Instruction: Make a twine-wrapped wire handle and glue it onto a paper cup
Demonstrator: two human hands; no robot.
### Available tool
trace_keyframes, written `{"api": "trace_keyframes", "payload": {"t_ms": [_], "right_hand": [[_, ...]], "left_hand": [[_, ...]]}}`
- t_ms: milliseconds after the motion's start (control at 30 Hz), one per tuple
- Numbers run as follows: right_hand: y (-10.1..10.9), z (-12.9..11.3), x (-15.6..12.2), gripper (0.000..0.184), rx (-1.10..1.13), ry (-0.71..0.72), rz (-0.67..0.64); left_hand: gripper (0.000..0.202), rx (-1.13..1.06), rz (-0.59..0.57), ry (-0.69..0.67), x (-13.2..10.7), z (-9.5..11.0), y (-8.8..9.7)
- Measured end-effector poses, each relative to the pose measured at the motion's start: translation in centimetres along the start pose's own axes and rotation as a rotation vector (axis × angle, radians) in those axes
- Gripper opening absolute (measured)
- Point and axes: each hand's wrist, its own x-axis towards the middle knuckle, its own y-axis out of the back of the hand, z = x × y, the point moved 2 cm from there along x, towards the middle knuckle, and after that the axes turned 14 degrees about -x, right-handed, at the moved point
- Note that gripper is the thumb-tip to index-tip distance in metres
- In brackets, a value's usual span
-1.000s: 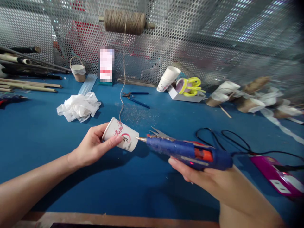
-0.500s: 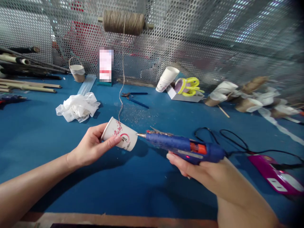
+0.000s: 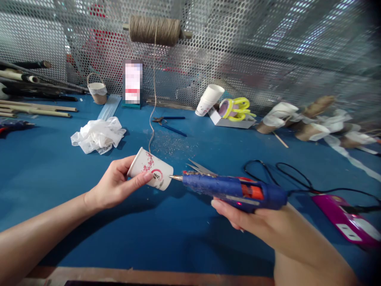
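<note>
Tilted on its side above the blue table, a white paper cup with a pink blossom print is held by my left hand, thumb along its wall. A blue hot glue gun is gripped in my right hand; its small red light is lit. The metal nozzle tip is at the cup's base end; whether it touches I cannot tell. Twine runs down from a spool and its lower end passes behind the cup. Scissor blades show behind the glue gun, their handles hidden.
Blue-handled pliers lie beyond the cup. Crumpled white plastic and a small basket are at left. Stacked cups lean by a white box. A purple power strip and black cable lie at right.
The glue gun and my right hand have moved slightly down and right, the nozzle lower along the cup's base end. More of the scissor blades shows. My left hand and cup have barely moved.
</note>
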Motion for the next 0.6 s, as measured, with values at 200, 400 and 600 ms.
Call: {"api": "trace_keyframes", "payload": {"t_ms": [200, 400, 600], "right_hand": [[0.1, 0.2, 0.0, 0.024, 0.022, -0.009, -0.006], [-0.1, 0.6, -0.1, 0.034, -0.041, -0.006, 0.042], [-0.7, 2.1, -1.0, 0.023, -0.071, -0.006, 0.076]], "left_hand": [[0.018, -0.004, -0.001, -0.008, 0.1, 0.0, 0.0], [0.020, -0.007, 0.008, 0.002, 0.0, 0.0, -0.1], [0.020, -0.016, 0.017, 0.003, 0.0, 0.0, -0.1]]}}
